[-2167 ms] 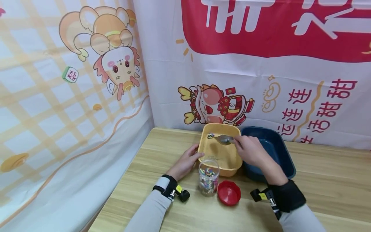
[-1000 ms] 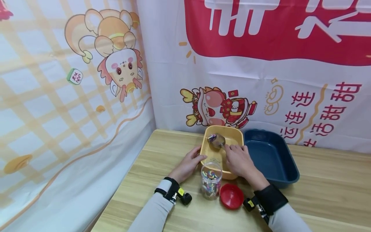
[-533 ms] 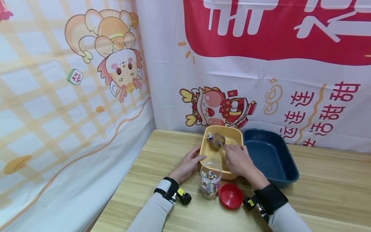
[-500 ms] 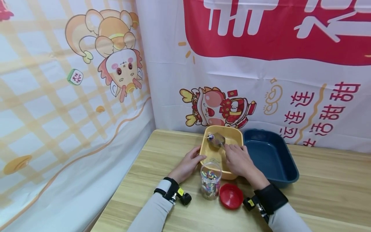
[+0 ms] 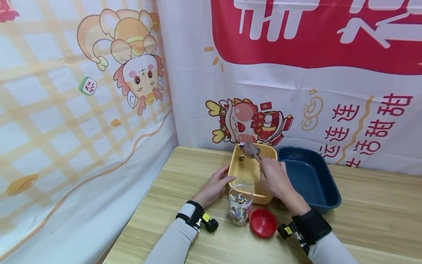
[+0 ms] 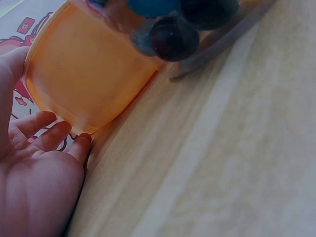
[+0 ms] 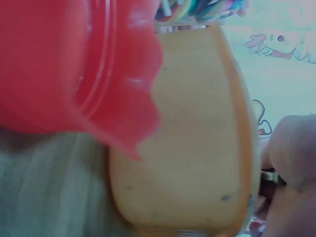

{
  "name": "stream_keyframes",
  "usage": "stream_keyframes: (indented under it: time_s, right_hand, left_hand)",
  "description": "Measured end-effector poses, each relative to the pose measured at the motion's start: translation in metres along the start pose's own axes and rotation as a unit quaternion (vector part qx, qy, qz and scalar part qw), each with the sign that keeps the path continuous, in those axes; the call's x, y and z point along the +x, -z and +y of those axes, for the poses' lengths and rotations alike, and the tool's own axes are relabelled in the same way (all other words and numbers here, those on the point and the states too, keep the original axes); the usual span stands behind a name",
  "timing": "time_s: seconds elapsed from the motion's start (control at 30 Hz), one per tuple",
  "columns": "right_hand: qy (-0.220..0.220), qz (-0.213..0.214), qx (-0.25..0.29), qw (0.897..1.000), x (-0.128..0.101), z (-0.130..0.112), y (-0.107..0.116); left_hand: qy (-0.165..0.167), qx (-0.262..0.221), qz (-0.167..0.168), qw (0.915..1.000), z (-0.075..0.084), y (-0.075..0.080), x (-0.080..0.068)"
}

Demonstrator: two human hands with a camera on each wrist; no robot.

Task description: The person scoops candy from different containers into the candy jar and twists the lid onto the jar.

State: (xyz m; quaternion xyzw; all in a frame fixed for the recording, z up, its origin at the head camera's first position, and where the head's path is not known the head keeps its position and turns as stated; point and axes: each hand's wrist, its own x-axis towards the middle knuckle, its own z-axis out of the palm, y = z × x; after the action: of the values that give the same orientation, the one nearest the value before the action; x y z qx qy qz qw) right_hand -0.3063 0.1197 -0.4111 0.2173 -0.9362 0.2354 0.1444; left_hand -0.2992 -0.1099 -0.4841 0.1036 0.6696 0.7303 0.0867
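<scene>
Ideally the right hand (image 5: 273,178), gripping the spoon (image 5: 253,150), keeps it level over the yellow tub (image 5: 245,172) while the left hand's (image 5: 214,185) straight fingers steady the tub.

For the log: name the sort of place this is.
Probably a staged tabletop set, not a home: printed cartoon banners hang as backdrop behind a wooden table holding a yellow tub, blue tub and candy jar.

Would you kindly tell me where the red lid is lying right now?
In the head view, the red lid lies on the wooden table, just right of the clear jar and in front of the yellow tub, near the right hand's wrist.
</scene>
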Motion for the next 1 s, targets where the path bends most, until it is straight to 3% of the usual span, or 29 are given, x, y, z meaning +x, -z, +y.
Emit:
stream_keyframes:
  time_s: [0.13,0.23,0.4,0.57,0.77,1.0]
  right_hand:
    - [0.006,0.074,0.013,0.997,-0.001,-0.002,0.007]
    - [0.010,0.143,0.039,0.989,-0.002,-0.003,0.011]
    - [0.011,0.256,0.088,0.963,-0.003,-0.004,0.022]
    - [0.038,0.336,0.110,0.934,-0.002,-0.001,0.039]
    - [0.075,0.381,0.128,0.912,-0.006,0.005,0.071]
    - [0.122,0.358,0.186,0.907,-0.021,0.011,0.119]
  left_hand:
    - [0.005,0.003,0.003,1.0000,-0.002,0.000,-0.001]
    - [0.009,0.004,0.004,0.9999,-0.004,0.001,-0.002]
    - [0.016,0.004,0.004,0.9999,-0.005,0.001,-0.002]
    - [0.013,0.003,0.012,0.9998,-0.006,0.001,0.000]
    - [0.015,0.000,0.012,0.9998,-0.005,0.000,0.001]
    - [0.016,0.014,0.010,0.9997,0.001,-0.001,0.001]
